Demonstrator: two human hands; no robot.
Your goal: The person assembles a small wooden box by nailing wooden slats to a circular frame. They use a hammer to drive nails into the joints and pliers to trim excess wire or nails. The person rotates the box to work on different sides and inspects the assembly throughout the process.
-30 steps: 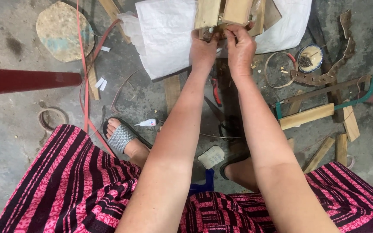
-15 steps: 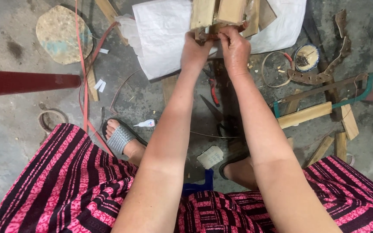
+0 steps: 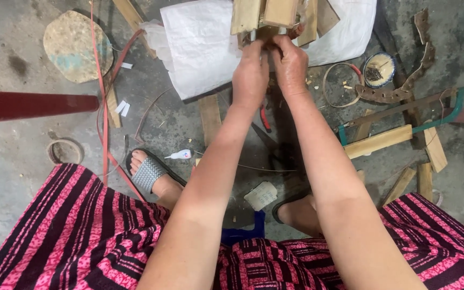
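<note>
A bundle of pale wooden blocks (image 3: 264, 13) stands at the top edge of the head view, over a white woven sack (image 3: 200, 48) on the concrete floor. My left hand (image 3: 251, 75) and my right hand (image 3: 291, 64) are side by side at the underside of the bundle, fingers curled onto its lower pieces. What the fingertips pinch is hidden by the hands. Both forearms reach forward from my lap, which is covered by pink and black striped cloth (image 3: 81, 236).
A hacksaw with a green frame (image 3: 404, 110) and loose wood offcuts (image 3: 379, 140) lie at right. Red-handled pliers (image 3: 264, 118), a small glue tube (image 3: 179, 155), a red pole (image 3: 28, 104), a round flat stone (image 3: 76, 45) and red strapping (image 3: 103, 107) lie around my sandalled feet.
Both hands and the wooden bundle have shifted slightly up and left in the view; the grip looks unchanged.
</note>
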